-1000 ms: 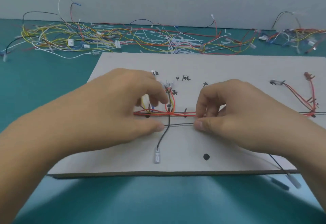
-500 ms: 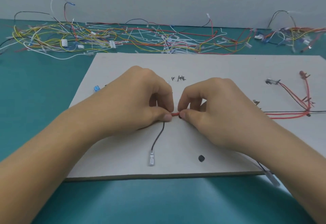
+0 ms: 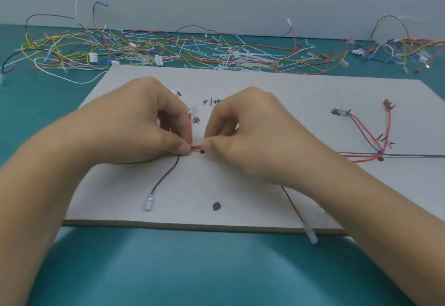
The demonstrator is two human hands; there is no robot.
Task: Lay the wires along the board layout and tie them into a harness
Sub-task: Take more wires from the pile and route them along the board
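A grey layout board (image 3: 277,84) with handwritten marks and black dots lies on the teal table. Across its middle runs a bundle of red wires (image 3: 196,146). My left hand (image 3: 134,125) and my right hand (image 3: 250,132) pinch this bundle between thumb and fingers, a short gap apart, just above a black dot (image 3: 202,152). A black wire (image 3: 166,175) drops from the bundle to a clear terminal (image 3: 148,203). To the right the bundle branches at a tie point (image 3: 380,155) into red and black wires ending in connectors (image 3: 339,112). Another black wire (image 3: 295,207) runs under my right wrist off the board's front edge.
A long tangle of loose coloured wires, white cable ties and connectors (image 3: 183,50) lies along the back of the table by the wall, with a second heap (image 3: 397,47) at the far right. A black dot (image 3: 216,206) marks the board near its front edge.
My hands have slid together along the red bundle, from a wide gap to a short one. The view has shifted a little, and the thin wire stretched between my thumbs is hidden.
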